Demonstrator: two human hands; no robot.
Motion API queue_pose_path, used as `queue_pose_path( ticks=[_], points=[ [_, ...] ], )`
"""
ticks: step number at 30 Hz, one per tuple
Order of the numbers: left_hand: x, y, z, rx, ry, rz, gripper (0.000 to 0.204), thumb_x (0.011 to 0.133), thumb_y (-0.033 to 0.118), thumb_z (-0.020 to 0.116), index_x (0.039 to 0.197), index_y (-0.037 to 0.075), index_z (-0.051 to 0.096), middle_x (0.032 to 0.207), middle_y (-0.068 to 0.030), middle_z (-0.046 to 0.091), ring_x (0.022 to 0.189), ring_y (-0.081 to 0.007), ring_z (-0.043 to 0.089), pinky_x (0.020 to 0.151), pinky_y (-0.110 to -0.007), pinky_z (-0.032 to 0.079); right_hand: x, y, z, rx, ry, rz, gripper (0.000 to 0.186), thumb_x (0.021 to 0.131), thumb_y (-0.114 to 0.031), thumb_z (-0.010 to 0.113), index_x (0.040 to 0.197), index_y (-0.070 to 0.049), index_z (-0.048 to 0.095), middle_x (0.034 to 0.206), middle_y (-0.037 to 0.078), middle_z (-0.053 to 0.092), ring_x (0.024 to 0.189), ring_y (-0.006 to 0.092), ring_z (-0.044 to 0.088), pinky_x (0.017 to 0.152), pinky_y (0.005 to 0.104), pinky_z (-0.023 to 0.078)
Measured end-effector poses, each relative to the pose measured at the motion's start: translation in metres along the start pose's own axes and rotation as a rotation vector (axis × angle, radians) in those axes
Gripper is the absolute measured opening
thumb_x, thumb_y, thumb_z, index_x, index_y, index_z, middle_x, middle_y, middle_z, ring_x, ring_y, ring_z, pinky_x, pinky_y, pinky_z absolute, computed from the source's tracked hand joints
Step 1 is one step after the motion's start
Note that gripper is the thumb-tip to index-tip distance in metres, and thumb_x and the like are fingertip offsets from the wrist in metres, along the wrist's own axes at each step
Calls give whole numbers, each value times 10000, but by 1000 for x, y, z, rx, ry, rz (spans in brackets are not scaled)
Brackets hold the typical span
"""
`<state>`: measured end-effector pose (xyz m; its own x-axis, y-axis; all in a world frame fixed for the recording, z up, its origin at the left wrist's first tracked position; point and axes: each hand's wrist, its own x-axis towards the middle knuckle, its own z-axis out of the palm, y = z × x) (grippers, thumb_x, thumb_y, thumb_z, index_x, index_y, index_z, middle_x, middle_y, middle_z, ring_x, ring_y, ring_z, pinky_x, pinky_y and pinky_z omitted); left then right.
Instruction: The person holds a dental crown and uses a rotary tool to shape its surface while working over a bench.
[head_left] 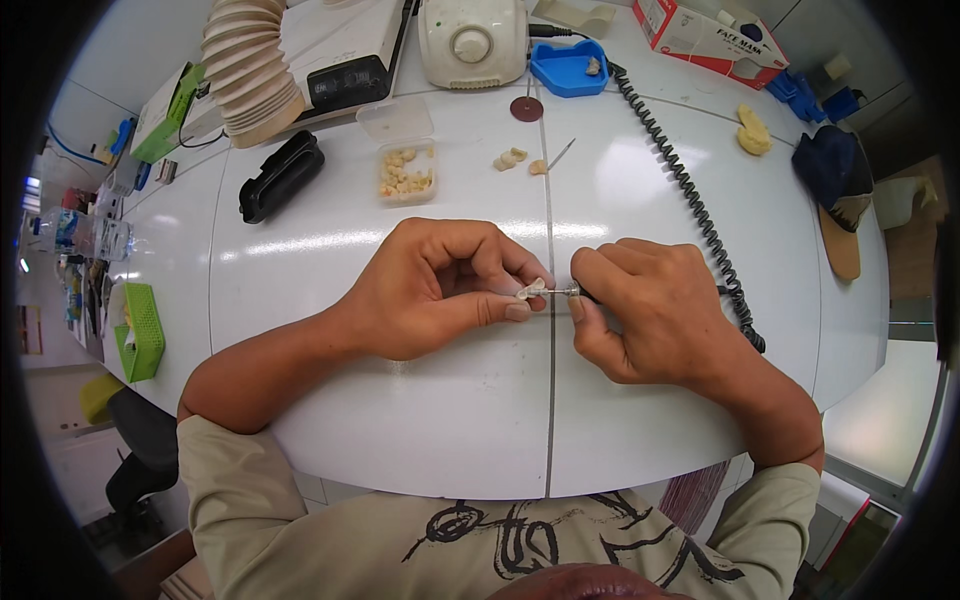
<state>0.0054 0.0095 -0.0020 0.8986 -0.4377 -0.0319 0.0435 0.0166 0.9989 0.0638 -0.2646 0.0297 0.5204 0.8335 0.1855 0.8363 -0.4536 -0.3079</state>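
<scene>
Near the middle of the white table, my left hand [425, 290] pinches a small whitish tooth-shaped dental piece [532, 289] between thumb and fingertips. My right hand [655, 312] is closed around a slim rotary handpiece [573, 289], its metal nose pointing left. The thin bit at its tip meets the dental piece or lies right beside it; exact contact is too small to tell. Most of the handpiece is hidden inside my right fist. A black coiled cord [690, 180] runs from near that hand up to the white control unit [472, 45] at the back.
Beyond my left hand stands a clear box [408, 195] of tooth-coloured pieces, with a black case [282, 177] to its left. A red disc [526, 108], loose pieces [509, 158] and a blue tray [570, 72] lie farther back. A ribbed hose [250, 70] hangs back left.
</scene>
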Motion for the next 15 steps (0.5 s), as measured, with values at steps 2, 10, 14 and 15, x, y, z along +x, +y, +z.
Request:
queue_pose_path(
  ticks=[2, 10, 14, 15],
  points=[
    [0, -1, 0, 2, -7, 0, 253, 968, -120, 777, 914, 3, 562, 1292, -240, 741, 1224, -254, 762, 1072, -409, 664, 0, 0, 1, 0, -2, -1, 171, 891, -237, 741, 900, -91, 654, 680, 53, 631, 606, 287, 668, 514, 445, 507],
    [-1, 0, 1, 76, -28, 31, 220, 962, -105, 792, 888, 4, 617, 1251, -222, 771, 1207, -231, 759, 1047, -381, 650, 0, -3, 1, -8, -1, -34, 186, 893, -250, 760, 895, -96, 657, 677, 44, 639, 585, 278, 663, 504, 432, 510],
    [-2, 0, 3, 53, -17, 20, 215, 959, -92, 802, 889, 9, 625, 1243, -218, 779, 1185, -219, 763, 1038, -376, 642, 0, -3, -1, -12, -27, -27, 188, 895, -250, 761, 894, -93, 657, 678, 45, 639, 597, 271, 670, 507, 429, 512],
    [-2, 1, 3, 67, -20, 18, 214, 957, -93, 800, 888, 7, 624, 1243, -221, 780, 1180, -217, 764, 1036, -374, 639, 0, -3, -1, -17, -35, -28, 190, 894, -250, 762, 896, -92, 656, 678, 45, 638, 601, 269, 672, 510, 428, 513]
  ],
)
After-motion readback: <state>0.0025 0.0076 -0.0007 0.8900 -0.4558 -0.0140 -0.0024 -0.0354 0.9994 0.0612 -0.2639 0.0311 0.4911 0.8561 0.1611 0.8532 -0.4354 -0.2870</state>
